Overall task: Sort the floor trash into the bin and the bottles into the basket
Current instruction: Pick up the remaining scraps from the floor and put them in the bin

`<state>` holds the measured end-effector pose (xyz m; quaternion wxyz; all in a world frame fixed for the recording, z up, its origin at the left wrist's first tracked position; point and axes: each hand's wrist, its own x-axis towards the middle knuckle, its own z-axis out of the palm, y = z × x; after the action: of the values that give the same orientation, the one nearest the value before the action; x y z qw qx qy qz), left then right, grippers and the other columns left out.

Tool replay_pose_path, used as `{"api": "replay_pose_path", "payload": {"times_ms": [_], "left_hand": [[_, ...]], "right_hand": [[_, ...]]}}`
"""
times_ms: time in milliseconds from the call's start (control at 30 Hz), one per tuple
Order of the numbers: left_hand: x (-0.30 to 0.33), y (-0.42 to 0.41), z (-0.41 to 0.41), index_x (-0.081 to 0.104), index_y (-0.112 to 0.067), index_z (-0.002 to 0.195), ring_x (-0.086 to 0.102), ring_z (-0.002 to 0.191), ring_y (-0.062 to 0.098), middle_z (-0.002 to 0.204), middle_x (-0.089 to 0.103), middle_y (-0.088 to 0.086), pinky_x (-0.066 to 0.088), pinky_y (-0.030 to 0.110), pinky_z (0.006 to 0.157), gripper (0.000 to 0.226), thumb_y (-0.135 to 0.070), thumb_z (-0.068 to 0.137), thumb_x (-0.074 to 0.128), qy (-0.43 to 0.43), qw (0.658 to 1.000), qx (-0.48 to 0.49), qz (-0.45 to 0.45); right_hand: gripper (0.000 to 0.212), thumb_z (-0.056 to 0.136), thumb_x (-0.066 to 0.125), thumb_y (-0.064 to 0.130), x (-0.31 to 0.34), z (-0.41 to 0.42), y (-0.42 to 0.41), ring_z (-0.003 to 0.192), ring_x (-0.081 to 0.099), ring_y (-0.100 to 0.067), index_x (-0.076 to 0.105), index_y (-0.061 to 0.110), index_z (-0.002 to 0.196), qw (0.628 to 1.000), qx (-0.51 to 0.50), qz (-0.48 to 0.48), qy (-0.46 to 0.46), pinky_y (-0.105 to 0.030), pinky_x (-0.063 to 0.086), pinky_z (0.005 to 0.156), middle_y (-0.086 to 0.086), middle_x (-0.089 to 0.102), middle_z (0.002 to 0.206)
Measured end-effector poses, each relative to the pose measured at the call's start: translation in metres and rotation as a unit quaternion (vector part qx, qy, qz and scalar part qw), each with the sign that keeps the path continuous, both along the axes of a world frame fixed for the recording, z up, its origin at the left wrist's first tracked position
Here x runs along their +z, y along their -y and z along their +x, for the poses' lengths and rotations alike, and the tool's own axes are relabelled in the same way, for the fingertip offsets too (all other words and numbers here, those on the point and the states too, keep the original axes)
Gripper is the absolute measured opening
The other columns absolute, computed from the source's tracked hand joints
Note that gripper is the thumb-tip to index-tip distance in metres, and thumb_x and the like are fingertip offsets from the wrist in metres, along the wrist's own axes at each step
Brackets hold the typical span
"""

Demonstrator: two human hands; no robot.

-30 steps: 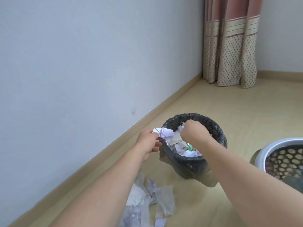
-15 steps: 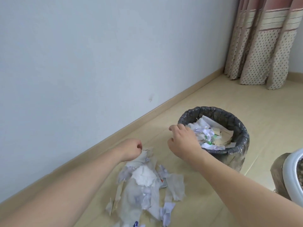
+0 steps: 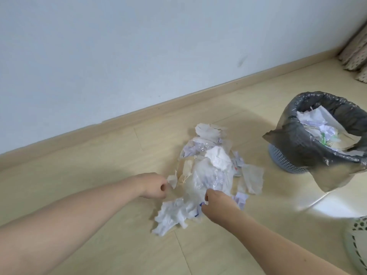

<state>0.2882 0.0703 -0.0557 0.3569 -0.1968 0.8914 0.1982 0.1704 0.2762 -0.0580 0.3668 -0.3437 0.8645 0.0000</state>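
A pile of floor trash [image 3: 212, 165], made of torn paper, tissue and clear plastic wrap, lies on the wooden floor near the wall. My left hand [image 3: 154, 185] is at the pile's left edge, its curled fingers pinching a small paper scrap [image 3: 173, 181]. At the near edge, my right hand [image 3: 217, 203] has its fingers curled into the clear plastic wrap [image 3: 206, 179]. The bin [image 3: 284, 161], lined with a grey bag, stands to the right and holds crumpled paper. A white perforated basket [image 3: 357, 247] shows at the bottom right corner. No bottle is in view.
The wall and its skirting board [image 3: 139, 114] run diagonally behind the pile. A patterned curtain [image 3: 355, 56] hangs at the far right. Bare wooden floor lies to the left of the pile and in front of it.
Both hands have left the bin and come down and back to the floor pile. The view has swung left and down, so the bin now sits at the right.
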Motion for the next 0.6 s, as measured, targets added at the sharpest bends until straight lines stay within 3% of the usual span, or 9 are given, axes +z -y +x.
{"api": "replay_pose_path", "payload": {"times_ms": [100, 233, 300, 400, 467, 533, 600], "left_hand": [[-0.030, -0.002, 0.024, 0.063, -0.022, 0.093, 0.060, 0.088, 0.017, 0.097, 0.066, -0.005, 0.044, 0.029, 0.069, 0.030, -0.051, 0.084, 0.062, 0.012, 0.999, 0.039, 0.033], [-0.054, -0.010, 0.032, 0.055, -0.027, 0.078, 0.056, 0.076, 0.012, 0.084, 0.062, -0.009, 0.041, 0.029, 0.064, 0.036, -0.061, 0.076, 0.066, -0.031, 0.989, 0.112, 0.087], [-0.062, -0.011, 0.029, 0.058, -0.025, 0.079, 0.056, 0.075, 0.013, 0.086, 0.065, -0.004, 0.043, 0.029, 0.066, 0.028, -0.052, 0.078, 0.067, -0.042, 0.987, 0.110, 0.110], [-0.066, -0.005, 0.021, 0.059, -0.025, 0.078, 0.057, 0.077, 0.013, 0.086, 0.066, -0.005, 0.045, 0.027, 0.068, 0.006, -0.027, 0.082, 0.062, -0.056, 0.985, 0.105, 0.126], [-0.067, 0.003, 0.018, 0.054, -0.024, 0.072, 0.051, 0.070, 0.014, 0.077, 0.059, -0.005, 0.039, 0.026, 0.060, 0.011, -0.020, 0.081, 0.058, -0.047, 0.983, 0.114, 0.138], [-0.062, 0.009, 0.014, 0.048, -0.022, 0.068, 0.041, 0.063, 0.016, 0.068, 0.047, -0.003, 0.030, 0.026, 0.052, 0.015, -0.018, 0.082, 0.054, -0.038, 0.977, 0.138, 0.157], [-0.053, 0.017, 0.010, 0.043, -0.019, 0.067, 0.034, 0.057, 0.017, 0.063, 0.038, -0.002, 0.025, 0.027, 0.049, 0.019, -0.016, 0.084, 0.049, -0.024, 0.974, 0.163, 0.156]], "right_hand": [[0.018, 0.092, 0.044, 0.027, -0.018, 0.024, 0.006, 0.095, 0.055, -0.021, 0.045, 0.015, 0.105, 0.999, -0.015, 0.038, -0.034, -0.031, 0.045, 0.080, -0.003, 0.053, 0.111], [0.025, 0.093, 0.044, 0.020, -0.030, 0.035, 0.013, 0.097, 0.054, -0.022, 0.047, 0.012, 0.116, 0.993, 0.001, 0.094, -0.074, -0.025, 0.032, 0.056, -0.004, 0.054, 0.116], [0.024, 0.092, 0.043, 0.016, -0.035, 0.037, 0.016, 0.102, 0.056, -0.021, 0.051, 0.014, 0.115, 0.991, 0.005, 0.102, -0.082, -0.026, 0.035, 0.059, -0.004, 0.056, 0.116], [0.021, 0.091, 0.043, 0.013, -0.033, 0.036, 0.017, 0.089, 0.054, -0.020, 0.058, 0.018, 0.105, 0.991, 0.009, 0.117, -0.063, -0.026, 0.040, 0.066, -0.001, 0.059, 0.109], [0.015, 0.091, 0.042, 0.012, -0.028, 0.032, 0.018, 0.084, 0.052, -0.019, 0.054, 0.020, 0.085, 0.991, 0.004, 0.120, -0.065, -0.025, 0.045, 0.065, -0.001, 0.056, 0.097], [0.017, 0.094, 0.041, 0.012, -0.021, 0.026, 0.018, 0.094, 0.056, -0.022, 0.055, 0.019, 0.089, 0.991, 0.008, 0.117, -0.072, -0.026, 0.047, 0.076, 0.000, 0.052, 0.095], [0.016, 0.095, 0.041, 0.015, -0.014, 0.020, 0.016, 0.096, 0.056, -0.023, 0.056, 0.019, 0.093, 0.993, 0.007, 0.109, -0.048, -0.024, 0.044, 0.073, -0.001, 0.053, 0.093]]}}
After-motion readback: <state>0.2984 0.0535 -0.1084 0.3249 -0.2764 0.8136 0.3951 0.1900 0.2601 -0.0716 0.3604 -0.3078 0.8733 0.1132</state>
